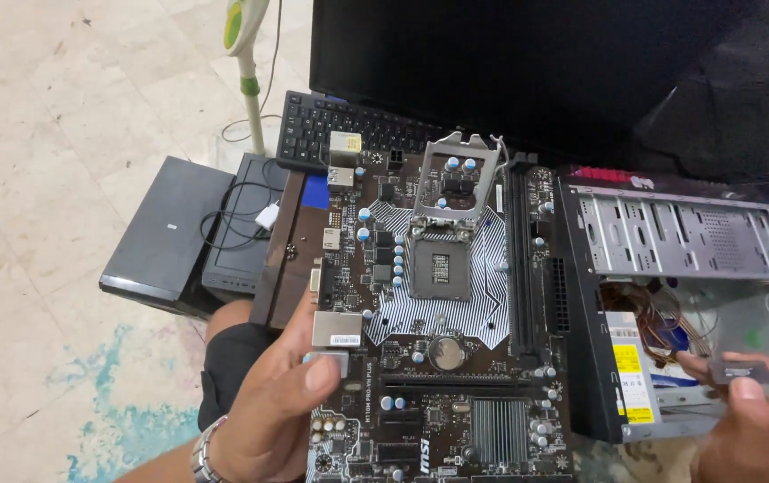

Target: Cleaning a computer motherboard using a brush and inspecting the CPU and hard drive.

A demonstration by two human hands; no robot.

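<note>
A person's left hand grips a brown motherboard by its port edge, thumb pressed over the metal connector housings and fingers wrapped around the board's rim, a steel watch on the wrist. The right hand pinches a small flat dark chip-like part between thumb and fingertips, held low and well to the right of the board, in front of the open computer case.

At the board's centre the processor socket sits bare, its metal retention frame swung upright. Below it lie a coin cell and a finned grey heatsink; empty memory slots run along the right side.

The work looks to be at the stage of bringing the small part toward the board, with nothing yet seated. Judged from this view, the next move would call for steadying the board level, carrying the part across from the case side and matching its orientation before lowering it.

Inside the case, a power supply and a tangle of coloured wires show. Farther off stand a black keyboard, a dark monitor, two flat black boxes on the tiled floor, and a green-and-white stand.
</note>
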